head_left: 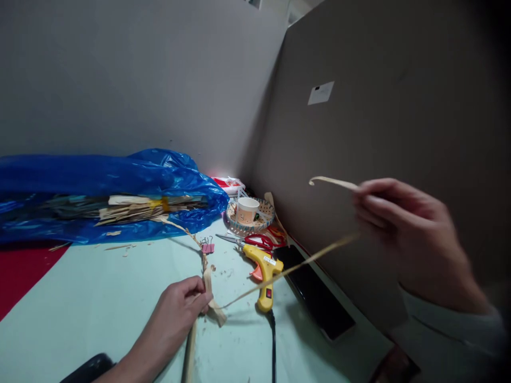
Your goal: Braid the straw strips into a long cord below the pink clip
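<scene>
My left hand (175, 306) is closed in a pinch on a pale dried plant-fibre braid (208, 282), low over the table. Loose, flat ends of it stick out past my fingertips. From there a thin fibre strand (287, 271) runs taut up to my right hand (407, 229), which is raised on the right and closed around it. The strand's curled free end (331, 181) pokes out beyond my right fingers. A pink binder clip (208, 248) sits on or against the braid; which one, I cannot tell.
A yellow glue gun (261, 258) with a black cord lies mid-table, beside red scissors (259, 242) and a black phone-like slab (319, 298). Behind stand a paper cup (247, 211) and woven basket (235, 225). A blue plastic bag (99, 173) holds a fibre bundle (136, 210). Walls enclose the back and right.
</scene>
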Tool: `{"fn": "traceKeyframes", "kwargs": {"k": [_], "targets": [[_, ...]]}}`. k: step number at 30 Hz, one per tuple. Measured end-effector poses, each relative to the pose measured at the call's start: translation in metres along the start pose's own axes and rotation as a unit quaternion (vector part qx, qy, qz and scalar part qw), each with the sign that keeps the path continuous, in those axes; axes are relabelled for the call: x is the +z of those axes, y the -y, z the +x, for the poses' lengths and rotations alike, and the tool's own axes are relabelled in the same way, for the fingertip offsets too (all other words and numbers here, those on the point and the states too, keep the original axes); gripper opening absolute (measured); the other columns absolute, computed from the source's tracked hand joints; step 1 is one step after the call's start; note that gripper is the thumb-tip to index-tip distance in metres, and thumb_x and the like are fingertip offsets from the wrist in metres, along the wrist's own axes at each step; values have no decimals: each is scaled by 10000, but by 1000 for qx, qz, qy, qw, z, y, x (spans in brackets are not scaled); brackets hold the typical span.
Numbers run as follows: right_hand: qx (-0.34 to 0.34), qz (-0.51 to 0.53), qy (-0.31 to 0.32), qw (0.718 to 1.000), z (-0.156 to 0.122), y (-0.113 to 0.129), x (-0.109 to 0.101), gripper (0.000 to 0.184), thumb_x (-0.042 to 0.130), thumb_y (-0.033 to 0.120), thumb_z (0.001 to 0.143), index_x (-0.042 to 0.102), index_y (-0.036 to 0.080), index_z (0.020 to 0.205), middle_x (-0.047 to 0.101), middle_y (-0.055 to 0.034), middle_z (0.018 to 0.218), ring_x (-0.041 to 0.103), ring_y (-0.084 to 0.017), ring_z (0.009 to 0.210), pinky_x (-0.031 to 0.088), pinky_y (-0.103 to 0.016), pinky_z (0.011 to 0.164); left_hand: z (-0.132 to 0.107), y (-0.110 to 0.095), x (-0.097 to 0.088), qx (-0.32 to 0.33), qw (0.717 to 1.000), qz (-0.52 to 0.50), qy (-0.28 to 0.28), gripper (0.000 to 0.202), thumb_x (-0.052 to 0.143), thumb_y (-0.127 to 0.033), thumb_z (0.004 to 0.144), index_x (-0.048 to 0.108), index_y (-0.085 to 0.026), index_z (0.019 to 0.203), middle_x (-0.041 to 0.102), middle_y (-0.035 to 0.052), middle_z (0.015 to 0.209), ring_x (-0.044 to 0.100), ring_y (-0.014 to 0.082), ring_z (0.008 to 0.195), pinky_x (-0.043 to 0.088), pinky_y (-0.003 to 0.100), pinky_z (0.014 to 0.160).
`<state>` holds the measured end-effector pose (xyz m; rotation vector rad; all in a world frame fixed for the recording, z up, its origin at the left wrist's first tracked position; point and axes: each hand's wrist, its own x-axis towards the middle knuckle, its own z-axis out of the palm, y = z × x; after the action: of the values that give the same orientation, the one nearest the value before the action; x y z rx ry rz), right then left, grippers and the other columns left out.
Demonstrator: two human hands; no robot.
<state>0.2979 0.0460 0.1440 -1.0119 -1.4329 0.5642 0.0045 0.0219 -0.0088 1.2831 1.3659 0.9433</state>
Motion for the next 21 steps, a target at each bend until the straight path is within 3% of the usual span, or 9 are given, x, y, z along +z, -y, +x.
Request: {"fn": "traceKeyframes", "kwargs": {"k": [2,4,7,9,12,15,17,18,21], "targets": [[-87,-200,7,976,19,-20,-4,116,545,229,821,650,201,859,564,-14,730,395,-115,526,280,-252,457,-1,-2,0,-5,1000,-1,0,240,614,-358,674,490,-214,528,448,-77,513,400,134,540,289,244,558],[-115,-259,1,959,35,-38,-9,136,526,218,822,658,189,840,632,-48,792,532,-163,648,387,-291,576,-1,-4,-1,-10,1000,-3,-1,233,621,-362,665,505,-210,530,455,-76,515,405,133,539,299,243,556],[-157,-377,46,912,49,-53,-11,206,511,165,830,695,184,922,679,-107,953,599,-238,824,424,-375,770,-2,-8,-2,-16,1000,-8,-1,231,640,-361,651,529,-205,521,485,-66,516,433,140,544,325,244,564],[-184,-472,98,857,45,-52,-3,254,493,127,846,704,168,982,654,-155,1102,594,-287,918,403,-440,854,-2,-10,-2,-17,1000,-13,-1,232,660,-362,645,553,-201,518,508,-58,521,450,143,549,337,243,568],[-215,-528,180,802,19,-42,24,262,476,106,889,689,161,1031,575,-182,1285,549,-323,1041,384,-477,895,-2,-10,-3,-24,999,-22,-4,243,680,-372,651,574,-195,521,516,-57,516,437,134,539,321,236,553],[-293,-445,343,774,-27,-33,60,348,398,96,953,599,184,1224,639,-137,1146,541,-248,980,412,-383,838,0,-8,-5,-32,999,-36,4,270,696,-403,645,582,-186,531,539,-46,522,435,130,536,318,237,548],[-345,-342,490,724,-61,-34,80,323,441,183,973,552,213,1274,653,-79,963,529,-216,870,409,-347,751,1,-5,-6,-32,998,-48,13,281,706,-416,641,587,-181,543,555,-37,537,450,135,549,338,242,560],[-365,-287,533,707,-76,-37,88,272,492,253,968,567,223,1227,642,-44,904,518,-203,834,402,-342,726,1,-4,-7,-32,998,-54,16,282,711,-418,643,592,-178,553,557,-36,541,454,136,553,344,244,564],[-371,-187,571,708,-106,-52,104,108,541,250,954,599,160,936,613,-10,812,493,-149,750,406,-303,708,2,1,-9,-37,997,-67,20,279,722,-406,664,605,-166,585,554,-35,554,450,132,557,343,243,563]]}}
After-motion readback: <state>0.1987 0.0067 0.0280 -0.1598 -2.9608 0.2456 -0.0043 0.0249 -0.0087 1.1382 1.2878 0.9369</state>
